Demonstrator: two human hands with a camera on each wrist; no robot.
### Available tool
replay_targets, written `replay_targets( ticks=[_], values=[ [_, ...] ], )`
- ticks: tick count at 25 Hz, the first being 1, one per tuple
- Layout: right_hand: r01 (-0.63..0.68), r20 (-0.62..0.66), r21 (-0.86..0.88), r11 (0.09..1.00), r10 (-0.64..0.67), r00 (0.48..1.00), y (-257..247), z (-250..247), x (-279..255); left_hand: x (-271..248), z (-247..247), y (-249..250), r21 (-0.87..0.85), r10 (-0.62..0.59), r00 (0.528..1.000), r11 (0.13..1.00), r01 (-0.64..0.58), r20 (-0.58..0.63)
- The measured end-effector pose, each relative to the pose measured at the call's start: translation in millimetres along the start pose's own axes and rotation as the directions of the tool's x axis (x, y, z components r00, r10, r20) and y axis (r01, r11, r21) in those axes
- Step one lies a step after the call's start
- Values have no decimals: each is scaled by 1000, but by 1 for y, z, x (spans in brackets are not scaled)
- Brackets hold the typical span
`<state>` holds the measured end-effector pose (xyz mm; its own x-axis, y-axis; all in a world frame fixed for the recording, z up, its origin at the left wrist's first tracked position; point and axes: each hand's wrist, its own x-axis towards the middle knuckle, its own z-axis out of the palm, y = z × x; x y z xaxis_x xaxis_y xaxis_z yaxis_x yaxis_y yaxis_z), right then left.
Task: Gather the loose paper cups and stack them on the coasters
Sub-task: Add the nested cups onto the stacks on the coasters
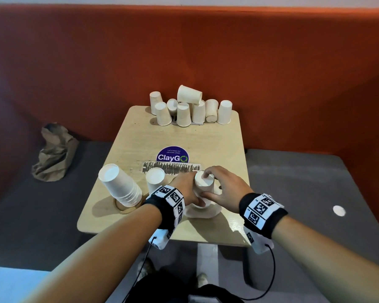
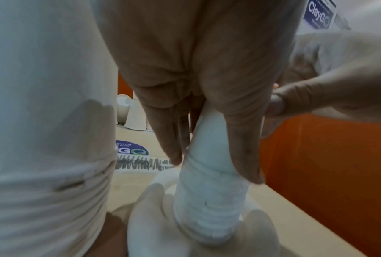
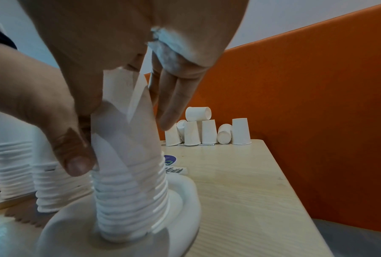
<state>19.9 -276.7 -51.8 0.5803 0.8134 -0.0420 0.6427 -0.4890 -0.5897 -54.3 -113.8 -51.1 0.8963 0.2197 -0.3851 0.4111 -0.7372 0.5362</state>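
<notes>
From the head view, both hands are at one tall stack of cups (image 1: pixel 202 189) standing on a white coaster (image 1: pixel 204 212) near the table's front edge. The left hand (image 1: pixel 185 189) grasps its side; the right hand (image 1: pixel 223 189) presses from the top

At the left wrist, the stack stands straight up under the fingers (image 2: pixel 244 147)

At the right wrist, the loose cups (image 3: pixel 207 129) lie far ahead, nearer the right hand, so it probably reaches next
</notes>
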Motion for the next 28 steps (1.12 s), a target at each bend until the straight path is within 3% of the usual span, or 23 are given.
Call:
replay_targets(
  ticks=[4,8,11,17,23,28],
  values=[
    [43,-26,-65,997,-45,999,-3,-10,-3,-5,-21,6,169,-60,996,984,48,62],
    [119,-84,-122,985,-129,988,-9,-36,-9,-32,-63,13,250,-41,997,968,23,67],
    [168,-114,-145,975,-185,976,-8,-61,-8,-70,-117,12,278,-68,998,959,61,17],
    [135,-168,-203,970,-170,971,-10,-111,23,-118,-250,-36,226,-273,947,925,307,-168],
    [98,-150,-277,956,-144,978,-38,-129,86,-70,-299,-50,221,-273,929,918,329,-249],
    [45,-98,-420,906,-94,991,-63,-135,144,-10,-325,-59,367,-191,946,887,280,-262]
  ],
)
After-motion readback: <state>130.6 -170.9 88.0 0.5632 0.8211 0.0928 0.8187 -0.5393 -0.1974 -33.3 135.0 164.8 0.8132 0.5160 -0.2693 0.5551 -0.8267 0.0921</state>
